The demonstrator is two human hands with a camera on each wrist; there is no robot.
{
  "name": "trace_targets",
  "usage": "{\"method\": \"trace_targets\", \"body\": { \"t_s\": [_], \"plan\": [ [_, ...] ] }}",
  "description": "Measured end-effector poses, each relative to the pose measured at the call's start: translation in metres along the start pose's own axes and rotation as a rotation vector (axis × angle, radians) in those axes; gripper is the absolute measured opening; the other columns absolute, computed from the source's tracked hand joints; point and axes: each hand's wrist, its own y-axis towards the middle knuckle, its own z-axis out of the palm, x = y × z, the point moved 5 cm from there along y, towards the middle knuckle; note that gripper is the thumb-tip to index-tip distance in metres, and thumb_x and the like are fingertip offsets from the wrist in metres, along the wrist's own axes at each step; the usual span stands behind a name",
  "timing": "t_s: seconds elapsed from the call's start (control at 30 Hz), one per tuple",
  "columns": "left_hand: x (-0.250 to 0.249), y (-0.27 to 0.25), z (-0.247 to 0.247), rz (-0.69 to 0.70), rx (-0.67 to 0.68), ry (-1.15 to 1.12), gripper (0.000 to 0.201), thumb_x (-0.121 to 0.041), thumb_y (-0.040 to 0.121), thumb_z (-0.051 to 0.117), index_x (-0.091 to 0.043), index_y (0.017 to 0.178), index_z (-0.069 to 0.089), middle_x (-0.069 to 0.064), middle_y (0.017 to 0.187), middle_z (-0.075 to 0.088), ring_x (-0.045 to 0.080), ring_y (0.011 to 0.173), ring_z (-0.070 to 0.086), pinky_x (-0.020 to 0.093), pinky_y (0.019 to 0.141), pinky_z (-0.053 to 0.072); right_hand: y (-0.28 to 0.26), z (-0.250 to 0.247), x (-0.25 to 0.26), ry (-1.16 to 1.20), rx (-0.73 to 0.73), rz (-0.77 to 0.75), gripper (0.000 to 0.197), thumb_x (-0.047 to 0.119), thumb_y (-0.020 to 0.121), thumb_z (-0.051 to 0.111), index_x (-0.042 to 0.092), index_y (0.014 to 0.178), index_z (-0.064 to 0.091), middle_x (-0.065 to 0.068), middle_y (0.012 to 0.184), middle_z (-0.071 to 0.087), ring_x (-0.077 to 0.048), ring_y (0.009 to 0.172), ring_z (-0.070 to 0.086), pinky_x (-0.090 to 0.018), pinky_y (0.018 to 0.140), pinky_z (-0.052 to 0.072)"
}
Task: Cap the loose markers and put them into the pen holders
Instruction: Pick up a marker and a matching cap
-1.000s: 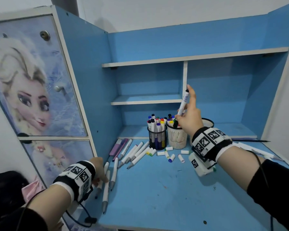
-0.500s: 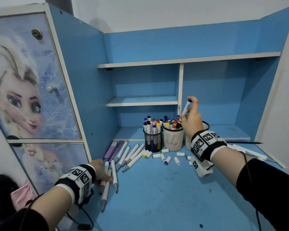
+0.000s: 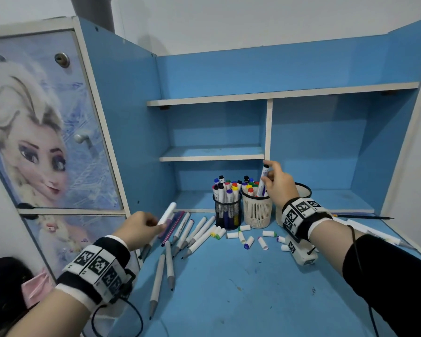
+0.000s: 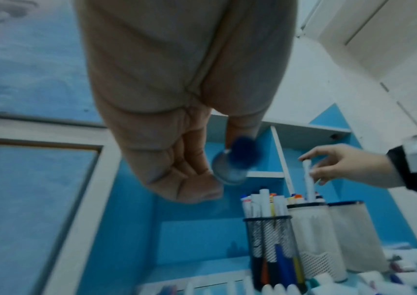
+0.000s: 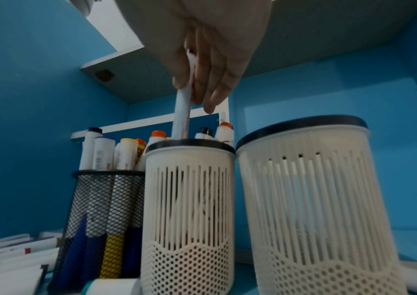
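Observation:
My right hand (image 3: 269, 177) pinches a capped white marker (image 3: 263, 182) upright, with its lower end inside the middle white pen holder (image 3: 257, 212). The right wrist view shows the marker (image 5: 182, 113) going down past the holder's dark rim (image 5: 190, 144). My left hand (image 3: 156, 223) holds an uncapped white marker (image 3: 167, 212) tilted above the desk's left side; its blue tip (image 4: 241, 153) faces the left wrist camera. Several uncapped markers (image 3: 192, 234) lie on the desk, with loose caps (image 3: 248, 242) in front of the holders.
A black mesh holder (image 3: 227, 212) full of capped markers stands left of the white one. A second white holder (image 3: 304, 190) stands behind my right wrist. A thin brush (image 3: 362, 217) and white strips (image 3: 374, 235) lie at the right. A picture-covered cupboard door (image 3: 46, 142) stands left.
My right hand has come down from above, lowering the capped marker into the white holder. My left hand has lifted one marker off the desk and moved it up and to the right.

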Motion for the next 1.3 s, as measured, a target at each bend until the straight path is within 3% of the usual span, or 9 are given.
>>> {"method": "trace_targets", "body": {
  "t_s": [0.17, 0.27, 0.4, 0.6, 0.77, 0.87, 1.0, 1.1, 1.3],
  "plan": [
    [-0.034, -0.010, 0.010, 0.155, 0.009, -0.232, 0.004, -0.017, 0.089, 0.062, -0.015, 0.090, 0.065, -0.001, 0.068, 0.062, 0.011, 0.060, 0.054, 0.019, 0.056, 0.042, 0.001, 0.008, -0.005, -0.272, 0.169, -0.013, 0.043, 0.016, 0.098, 0.043, 0.020, 0.140, 0.041, -0.014, 0.121, 0.060, -0.031, 0.112, 0.054, -0.037, 0.092, 0.043],
    [-0.048, -0.015, 0.021, 0.151, 0.063, -0.371, 0.019, -0.006, 0.088, 0.060, -0.016, 0.104, 0.061, 0.009, 0.077, 0.062, 0.018, 0.059, 0.061, 0.023, 0.059, 0.050, 0.001, 0.010, 0.003, -0.564, 0.231, -0.146, 0.054, 0.014, 0.096, 0.044, 0.021, 0.147, 0.028, -0.008, 0.131, 0.055, -0.024, 0.126, 0.042, -0.039, 0.103, 0.031],
    [-0.063, -0.023, 0.043, 0.120, 0.136, -0.492, 0.025, 0.001, 0.092, 0.051, -0.009, 0.115, 0.052, 0.021, 0.100, 0.060, 0.019, 0.055, 0.067, 0.026, 0.054, 0.055, -0.002, 0.014, 0.003, -0.774, 0.380, -0.212, 0.049, 0.022, 0.097, 0.042, 0.020, 0.145, 0.033, -0.002, 0.139, 0.049, -0.021, 0.131, 0.034, -0.041, 0.103, 0.029],
    [-0.080, -0.031, 0.066, 0.060, 0.139, -0.684, 0.029, 0.003, 0.092, 0.048, -0.009, 0.118, 0.043, 0.011, 0.093, 0.049, 0.024, 0.075, 0.066, 0.047, 0.070, 0.058, -0.015, 0.011, -0.009, -0.612, 0.430, -0.098, 0.057, 0.017, 0.095, 0.046, 0.020, 0.148, 0.026, -0.005, 0.146, 0.040, -0.024, 0.135, 0.030, -0.041, 0.109, 0.027],
    [-0.084, -0.034, 0.071, 0.019, 0.087, -0.806, 0.006, -0.007, 0.092, 0.054, -0.002, 0.096, 0.055, 0.011, 0.077, 0.057, 0.018, 0.066, 0.061, 0.040, 0.068, 0.057, -0.027, -0.013, -0.009, -0.377, 0.292, -0.205, 0.036, 0.011, 0.092, 0.049, 0.016, 0.127, 0.057, -0.006, 0.123, 0.059, -0.022, 0.121, 0.045, -0.033, 0.101, 0.035],
    [-0.084, -0.034, 0.069, 0.051, 0.010, -0.802, 0.008, -0.011, 0.091, 0.059, -0.005, 0.085, 0.061, 0.004, 0.071, 0.061, 0.007, 0.058, 0.058, 0.019, 0.058, 0.051, -0.046, -0.021, -0.020, -0.415, 0.520, -0.172, 0.028, 0.008, 0.090, 0.049, 0.017, 0.109, 0.068, -0.002, 0.107, 0.066, -0.018, 0.101, 0.058, -0.025, 0.084, 0.043],
    [-0.079, -0.031, 0.067, 0.037, -0.052, -0.794, 0.004, -0.008, 0.085, 0.066, -0.004, 0.085, 0.063, 0.009, 0.075, 0.061, 0.011, 0.059, 0.054, 0.020, 0.058, 0.047, -0.078, -0.025, -0.046, -0.698, 0.947, -0.093, 0.021, 0.017, 0.084, 0.063, 0.017, 0.104, 0.070, 0.000, 0.088, 0.062, -0.010, 0.075, 0.052, -0.018, 0.062, 0.039],
    [-0.082, -0.033, 0.070, 0.015, -0.043, -0.932, 0.015, 0.002, 0.082, 0.065, 0.002, 0.096, 0.059, 0.009, 0.071, 0.059, 0.009, 0.048, 0.058, 0.017, 0.052, 0.053, -0.088, -0.026, -0.060, -0.715, 1.053, -0.043, 0.013, 0.016, 0.079, 0.071, 0.019, 0.091, 0.067, 0.005, 0.076, 0.057, -0.004, 0.058, 0.049, -0.014, 0.054, 0.039],
    [-0.086, -0.043, 0.074, 0.021, -0.040, -1.129, 0.030, 0.012, 0.082, 0.061, -0.001, 0.108, 0.053, 0.009, 0.076, 0.058, 0.032, 0.073, 0.065, 0.026, 0.061, 0.059, -0.086, -0.021, -0.063, -0.705, 1.048, 0.008, 0.028, 0.005, 0.079, 0.069, 0.013, 0.106, 0.068, 0.006, 0.070, 0.054, -0.012, 0.061, 0.052, -0.018, 0.058, 0.045]
  ]
}}
